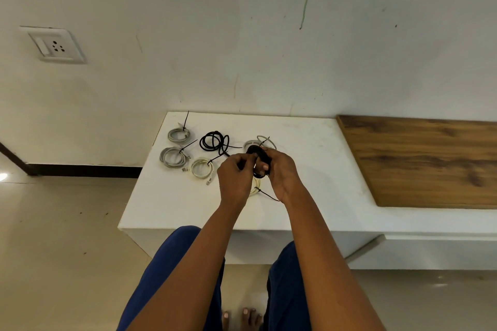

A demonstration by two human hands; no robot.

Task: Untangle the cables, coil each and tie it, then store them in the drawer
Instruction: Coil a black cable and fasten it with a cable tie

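Observation:
My right hand [279, 169] grips a small coil of black cable [260, 158] above the white counter [309, 191]. My left hand [235, 172] pinches a thin black strand at the coil's left side. On the counter lie two grey coils [178, 135] [172, 157], each with a black tie, and a cream coil [202, 168] with a tie. A looser black cable [215, 141] lies behind them. Another grey coil [265, 141] shows behind my hands. A cream coil [256, 187] with a black tie peeks out below them.
A wooden panel [425, 161] covers the counter's right part. A drawer front with a metal handle [363, 250] sits below the counter edge at right. A wall socket [55, 45] is at the upper left. My blue-clad knees and bare feet are below.

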